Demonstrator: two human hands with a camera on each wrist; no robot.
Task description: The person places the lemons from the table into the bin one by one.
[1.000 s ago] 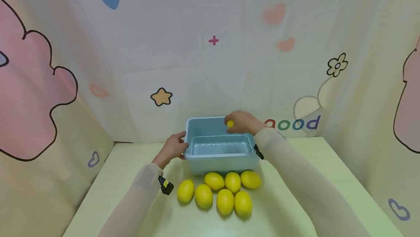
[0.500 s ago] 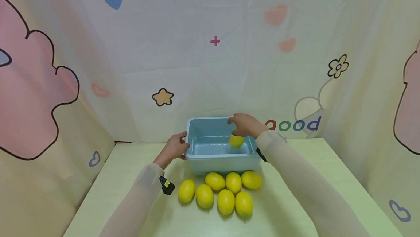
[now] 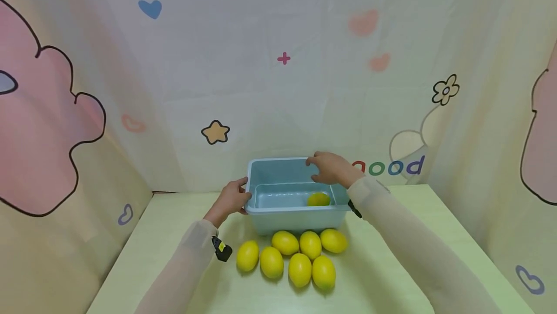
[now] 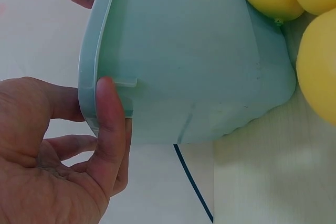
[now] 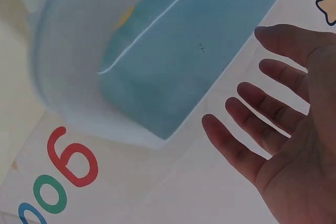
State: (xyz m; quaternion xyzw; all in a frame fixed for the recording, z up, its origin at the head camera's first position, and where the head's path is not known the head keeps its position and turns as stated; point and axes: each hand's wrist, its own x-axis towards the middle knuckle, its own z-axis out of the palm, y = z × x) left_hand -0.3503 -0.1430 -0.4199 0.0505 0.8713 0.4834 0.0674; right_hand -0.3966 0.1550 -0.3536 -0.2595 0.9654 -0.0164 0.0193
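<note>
A light blue plastic bin (image 3: 300,221) stands at the back of the table. My left hand (image 3: 229,197) grips its left rim; in the left wrist view the thumb and fingers (image 4: 111,124) pinch the lip from both sides. One yellow lemon (image 3: 318,200) lies on the bin's floor, toward the right. Above the bin's right side hovers my right hand (image 3: 332,168), holding nothing, and the right wrist view shows its fingers (image 5: 231,142) spread apart beside the rim. Several more lemons (image 3: 300,270) rest on the table in front of the bin, in two loose rows.
The pale wooden table (image 3: 383,265) ends at a patterned curtain (image 3: 243,72) just behind the bin. More curtain (image 3: 487,135) closes off both sides. A small black device (image 3: 222,249) is strapped at the left wrist.
My right hand has let go of a lemon, which dropped to the bin's floor. That hand has shifted slightly right. The left hand keeps its grip on the rim.
</note>
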